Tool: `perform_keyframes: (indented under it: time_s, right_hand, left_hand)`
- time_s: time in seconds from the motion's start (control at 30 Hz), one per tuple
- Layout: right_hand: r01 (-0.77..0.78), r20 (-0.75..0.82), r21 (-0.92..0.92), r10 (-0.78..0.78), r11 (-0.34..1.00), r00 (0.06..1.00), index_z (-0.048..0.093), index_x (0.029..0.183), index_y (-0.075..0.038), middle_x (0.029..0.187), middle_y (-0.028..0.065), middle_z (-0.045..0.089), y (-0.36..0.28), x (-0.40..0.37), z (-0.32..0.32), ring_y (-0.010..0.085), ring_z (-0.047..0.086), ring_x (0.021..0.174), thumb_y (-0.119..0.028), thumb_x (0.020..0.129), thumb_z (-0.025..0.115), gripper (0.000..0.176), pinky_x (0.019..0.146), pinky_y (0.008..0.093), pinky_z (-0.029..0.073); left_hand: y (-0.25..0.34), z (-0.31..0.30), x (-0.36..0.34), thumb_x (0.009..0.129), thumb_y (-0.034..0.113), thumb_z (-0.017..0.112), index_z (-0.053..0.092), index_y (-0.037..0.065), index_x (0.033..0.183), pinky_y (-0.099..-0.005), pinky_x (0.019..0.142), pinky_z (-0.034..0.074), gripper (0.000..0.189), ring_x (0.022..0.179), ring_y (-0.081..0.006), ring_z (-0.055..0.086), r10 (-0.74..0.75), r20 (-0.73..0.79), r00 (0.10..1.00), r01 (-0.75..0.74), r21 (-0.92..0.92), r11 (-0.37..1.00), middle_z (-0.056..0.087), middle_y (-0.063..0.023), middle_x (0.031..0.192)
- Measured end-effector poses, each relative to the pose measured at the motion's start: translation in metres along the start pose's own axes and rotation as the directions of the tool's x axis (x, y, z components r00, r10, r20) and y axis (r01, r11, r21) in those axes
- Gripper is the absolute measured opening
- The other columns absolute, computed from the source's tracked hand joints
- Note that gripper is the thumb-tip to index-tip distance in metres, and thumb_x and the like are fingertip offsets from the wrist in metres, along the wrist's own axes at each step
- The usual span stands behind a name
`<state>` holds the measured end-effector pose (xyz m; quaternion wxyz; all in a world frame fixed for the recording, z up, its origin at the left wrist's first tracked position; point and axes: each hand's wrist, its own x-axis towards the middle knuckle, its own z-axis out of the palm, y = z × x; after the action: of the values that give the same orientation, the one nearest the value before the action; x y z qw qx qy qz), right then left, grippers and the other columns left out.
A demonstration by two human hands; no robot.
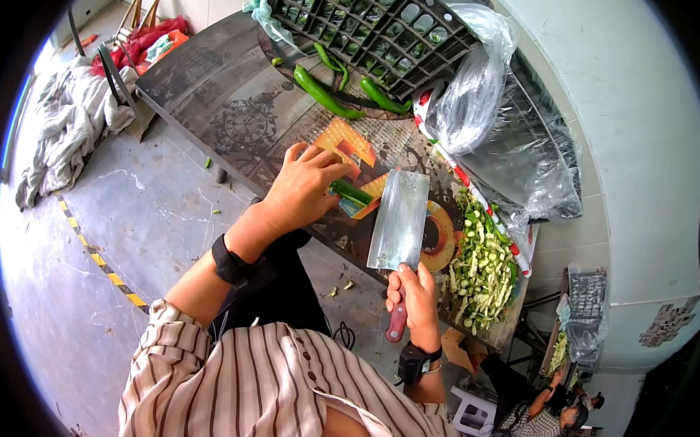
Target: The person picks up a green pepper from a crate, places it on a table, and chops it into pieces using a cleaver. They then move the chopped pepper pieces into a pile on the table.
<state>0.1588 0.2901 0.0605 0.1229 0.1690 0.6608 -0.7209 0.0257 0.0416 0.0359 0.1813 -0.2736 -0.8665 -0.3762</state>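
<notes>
My left hand (309,182) is closed on a green chili pepper (351,192), whose cut end sticks out toward the blade. In my right hand (417,294) is a cleaver (400,220), its broad metal blade just right of the pepper and its red-brown handle (397,319) in my grip. Right of the cleaver lies a heap of chopped green pepper (479,269) with pale seedy pieces. Several whole green chili peppers (323,93) rest at the far side of the table, beyond my left hand.
A black plastic crate (372,34) holding green peppers sits at the table's (193,82) far edge, beside clear plastic wrapping (477,100). Cloth (76,109) is piled on the floor at left. Another person (540,418) works at lower right near a white stool (473,411).
</notes>
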Motion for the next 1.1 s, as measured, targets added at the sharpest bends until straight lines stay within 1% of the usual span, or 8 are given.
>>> perform_keyframes:
  time_s: [0.13, 0.2, 0.4, 0.67, 0.77, 0.8, 0.87, 1.1]
  right_hand:
    - [0.001, -0.001, 0.007, -0.001, 1.0, 1.0, 0.044, 0.096, -0.007, 0.072, 0.0025, 0.05, 0.001, 0.0, 0.0, 0.0083, 0.05, 0.052, -0.018, 0.099, 0.051, 0.014, 0.043, 0.0254, 0.046]
    - [0.002, 0.0, 0.006, -0.002, 1.0, 1.0, 0.044, 0.096, -0.007, 0.072, 0.0026, 0.05, 0.001, 0.0, 0.0, 0.0083, 0.05, 0.052, -0.018, 0.099, 0.051, 0.014, 0.043, 0.0253, 0.046]
    - [0.003, 0.0, 0.013, -0.003, 1.0, 1.0, 0.044, 0.095, -0.006, 0.072, 0.0027, 0.05, 0.002, 0.0, -0.001, 0.0083, 0.049, 0.052, -0.018, 0.099, 0.051, 0.014, 0.043, 0.0252, 0.046]
    - [-0.001, 0.013, -0.012, 0.001, 1.0, 1.0, 0.044, 0.095, -0.006, 0.071, 0.0025, 0.05, -0.006, -0.001, 0.002, 0.0082, 0.049, 0.051, -0.017, 0.099, 0.051, 0.014, 0.042, 0.0247, 0.045]
    - [0.097, 0.028, -0.25, -0.094, 0.963, 0.995, 0.045, 0.094, -0.004, 0.07, 0.0019, 0.049, -0.019, 0.001, 0.006, 0.0076, 0.05, 0.051, -0.016, 0.098, 0.051, 0.015, 0.041, 0.0236, 0.044]
    - [0.097, 0.021, -0.247, -0.095, 0.964, 0.995, 0.045, 0.094, -0.004, 0.07, 0.0019, 0.049, -0.024, 0.003, 0.006, 0.0076, 0.05, 0.051, -0.016, 0.098, 0.051, 0.015, 0.041, 0.0236, 0.044]
    - [0.115, 0.042, -0.388, -0.107, 0.914, 0.993, 0.045, 0.092, -0.003, 0.069, 0.0013, 0.049, -0.034, 0.007, 0.007, 0.0071, 0.05, 0.051, -0.017, 0.098, 0.052, 0.016, 0.041, 0.0237, 0.044]
    - [0.093, 0.133, -0.558, -0.022, 0.825, 0.991, 0.045, 0.088, -0.004, 0.063, -0.0005, 0.049, -0.059, 0.015, 0.012, 0.0064, 0.05, 0.049, -0.018, 0.097, 0.054, 0.019, 0.04, 0.0238, 0.042]
  left_hand:
    - [0.002, 0.008, 0.002, 0.068, 0.011, 0.071, 0.068, 0.014, 0.108, -0.0406, 0.099, 0.034, 0.04, 0.102, -0.0218, 0.055, 0.052, 0.006, 0.999, -0.052, 0.012, 0.999, 0.062, -0.0023, 0.1]
    - [0.004, 0.012, 0.003, 0.07, 0.012, 0.07, 0.07, 0.014, 0.1, -0.0391, 0.096, 0.035, 0.031, 0.1, -0.0199, 0.056, 0.109, 0.025, 0.994, -0.11, 0.068, 0.992, 0.062, -0.0002, 0.097]
    - [0.002, 0.024, -0.004, 0.071, 0.017, 0.069, 0.07, 0.017, 0.088, -0.0362, 0.087, 0.037, 0.017, 0.095, -0.017, 0.054, 0.127, -0.021, 0.992, -0.124, 0.096, 0.988, 0.061, 0.0039, 0.096]
    - [0.003, 0.025, -0.009, 0.072, 0.016, 0.07, 0.07, 0.015, 0.088, -0.0344, 0.085, 0.037, 0.016, 0.093, -0.0172, 0.053, 0.148, -0.05, 0.988, -0.145, 0.059, 0.988, 0.06, 0.0037, 0.094]
    - [0.001, 0.026, -0.009, 0.072, 0.016, 0.07, 0.069, 0.014, 0.088, -0.0338, 0.085, 0.037, 0.016, 0.094, -0.0173, 0.053, 0.149, -0.051, 0.988, -0.148, 0.017, 0.989, 0.06, 0.0037, 0.095]
    - [0.001, 0.026, -0.009, 0.072, 0.016, 0.07, 0.069, 0.013, 0.088, -0.0336, 0.085, 0.037, 0.016, 0.094, -0.0175, 0.053, 0.144, -0.063, 0.988, -0.145, -0.019, 0.989, 0.06, 0.0036, 0.096]
    - [0.001, 0.025, -0.009, 0.072, 0.015, 0.071, 0.068, 0.013, 0.091, -0.0341, 0.087, 0.037, 0.019, 0.096, -0.0181, 0.054, 0.125, -0.04, 0.991, -0.126, -0.03, 0.992, 0.061, 0.0027, 0.098]
    - [0.001, 0.025, -0.01, 0.073, 0.014, 0.071, 0.07, 0.014, 0.097, -0.0348, 0.092, 0.035, 0.024, 0.099, -0.0178, 0.056, 0.14, -0.057, 0.988, -0.142, -0.026, 0.99, 0.063, 0.0032, 0.097]
